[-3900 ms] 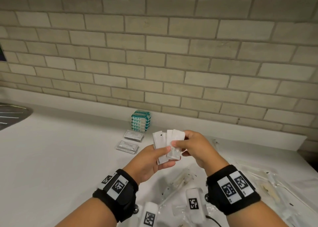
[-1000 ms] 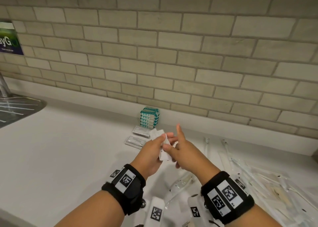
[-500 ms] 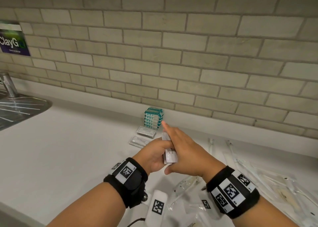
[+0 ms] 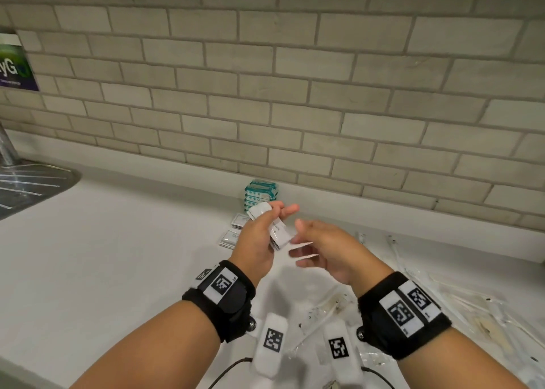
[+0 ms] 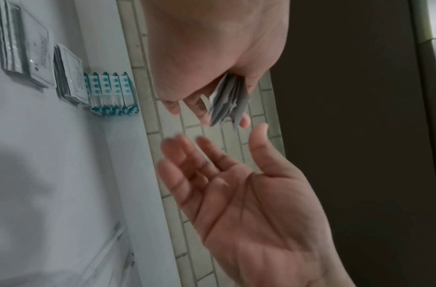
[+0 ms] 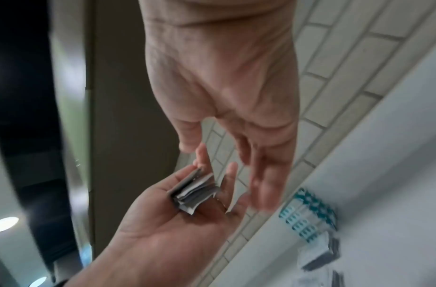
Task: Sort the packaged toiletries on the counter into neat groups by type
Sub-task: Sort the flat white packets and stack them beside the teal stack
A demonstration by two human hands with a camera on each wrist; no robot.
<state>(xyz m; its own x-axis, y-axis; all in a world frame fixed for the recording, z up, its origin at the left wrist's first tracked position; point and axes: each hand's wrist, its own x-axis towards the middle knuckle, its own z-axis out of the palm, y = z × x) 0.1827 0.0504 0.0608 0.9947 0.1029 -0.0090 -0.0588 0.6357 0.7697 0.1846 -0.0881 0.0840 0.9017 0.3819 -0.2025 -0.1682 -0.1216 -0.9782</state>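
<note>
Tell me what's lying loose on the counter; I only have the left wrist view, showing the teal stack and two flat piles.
Observer: The head view shows clear long packets scattered at the right end of the counter.
Operator: How does the left hand hold its sachets?
Observer: In the right wrist view the white sachets lie across the fingers of the left hand, thumb against their edge.
Operator: Anything on the far left?
Observer: A metal drainer, seen in the head view only.
</note>
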